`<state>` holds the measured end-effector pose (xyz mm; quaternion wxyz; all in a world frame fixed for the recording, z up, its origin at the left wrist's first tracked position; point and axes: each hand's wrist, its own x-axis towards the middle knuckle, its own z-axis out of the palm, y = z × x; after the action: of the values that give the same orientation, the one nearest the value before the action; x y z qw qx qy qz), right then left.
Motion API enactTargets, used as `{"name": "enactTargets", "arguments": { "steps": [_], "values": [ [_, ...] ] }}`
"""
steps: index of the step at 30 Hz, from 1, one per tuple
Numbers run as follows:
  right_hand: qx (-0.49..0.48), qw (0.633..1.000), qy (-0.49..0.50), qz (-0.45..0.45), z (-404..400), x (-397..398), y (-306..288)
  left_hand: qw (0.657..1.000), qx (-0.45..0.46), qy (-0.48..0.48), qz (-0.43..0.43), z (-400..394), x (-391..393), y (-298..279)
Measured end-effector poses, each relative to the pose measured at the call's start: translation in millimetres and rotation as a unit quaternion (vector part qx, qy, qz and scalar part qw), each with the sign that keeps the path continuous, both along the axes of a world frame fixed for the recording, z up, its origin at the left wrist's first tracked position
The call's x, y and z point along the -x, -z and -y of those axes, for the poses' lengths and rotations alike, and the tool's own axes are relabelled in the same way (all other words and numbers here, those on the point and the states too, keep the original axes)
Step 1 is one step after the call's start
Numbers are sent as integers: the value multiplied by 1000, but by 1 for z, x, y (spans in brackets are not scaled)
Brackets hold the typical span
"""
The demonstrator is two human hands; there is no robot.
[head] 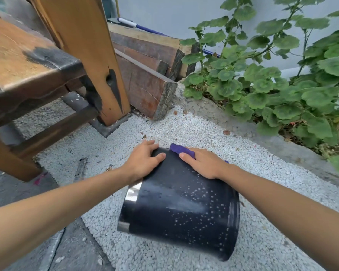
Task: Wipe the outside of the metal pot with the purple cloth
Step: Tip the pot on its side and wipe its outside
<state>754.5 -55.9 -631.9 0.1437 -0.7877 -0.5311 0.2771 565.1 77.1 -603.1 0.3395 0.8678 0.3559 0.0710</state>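
A dark blue-black metal pot (180, 208) with white speckles lies tilted on its side over white gravel, its far end pointing away from me. My left hand (143, 160) grips the pot's far upper edge, fingers wrapped over it. My right hand (204, 162) presses the purple cloth (181, 149) flat against the pot's upper outer wall; most of the cloth is hidden under the palm, and one end sticks out beyond the fingers.
A wooden bench (27, 75) and a thick wooden post (86, 55) stand at left. Stacked timber beams (151, 75) lie behind. Green leafy plants (282, 85) fill the right side behind a concrete curb (272, 141). A metal strip (80, 169) lies on the gravel.
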Motion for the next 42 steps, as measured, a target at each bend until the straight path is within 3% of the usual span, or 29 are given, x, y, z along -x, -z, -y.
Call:
{"name": "enactTargets", "arguments": {
  "steps": [4, 9, 14, 16, 20, 25, 28, 30, 33, 36, 39, 42],
  "values": [
    [19, 1000, -3, -25, 10, -16, -1, 996, 63, -62, 23, 26, -12, -7],
    [34, 999, 30, -8, 9, 0, 1, 1000, -10, -25, 2, 32, 9, -2],
    [-24, 997, 58, 41, 0, 62, -9, 999, 19, -30, 13, 27, 40, 14],
    [-70, 993, 34, 90, 1, 89, -11, 997, 49, -41, 47, 30, 44, 16],
    [-100, 982, -6, 161, 7, 121, -22, 996, 28, 3, 86, 29, 50, 20],
    [-130, 946, -110, 276, 13, 139, -29, 988, 34, -20, 147, 33, 72, 27],
    [-193, 925, -195, 262, 1, 132, -31, 983, 44, -19, 174, 37, 80, 28],
    [-199, 937, -199, 207, -7, 128, -28, 983, 25, -29, 179, 39, 82, 28],
    [-101, 973, -161, 133, -13, 130, -18, 982, -31, -40, 182, 40, 81, 27],
    [-47, 971, -167, 167, -13, 130, -11, 984, -114, -12, 137, 37, 79, 26],
    [-26, 974, -129, 186, -5, 127, -5, 972, -201, 92, 85, 34, 77, 26],
    [-21, 976, -88, 199, 11, 121, 0, 961, -212, 175, 32, 35, 73, 28]
  ]
}}
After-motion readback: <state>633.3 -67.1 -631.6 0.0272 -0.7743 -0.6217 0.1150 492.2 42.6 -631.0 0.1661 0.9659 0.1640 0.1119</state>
